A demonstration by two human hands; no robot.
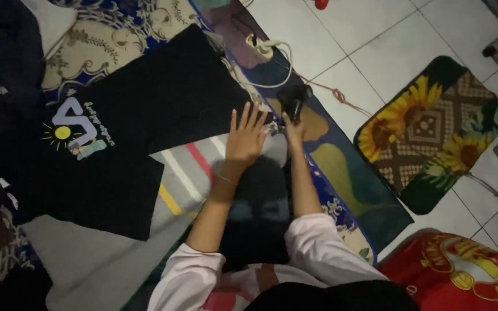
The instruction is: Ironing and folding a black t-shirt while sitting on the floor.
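Note:
A black T-shirt (128, 121) with a white, yellow and pale green print lies spread flat on a grey cloth with coloured stripes (188, 173). My left hand (246, 135) rests flat with fingers apart at the shirt's right edge, partly on the grey cloth. My right hand (292, 124) grips the handle of a dark clothes iron (294, 99), which sits just right of the shirt's edge. A white cord (272, 63) leads from the iron's side toward a power strip (259, 45).
A patterned blue and cream blanket (110, 34) lies under the shirt. A sunflower mat (433, 132) is on the white tiled floor (364, 34) to the right. A red cloth with a crest (462, 273) lies at the lower right. Dark clothes (1, 69) are piled at left.

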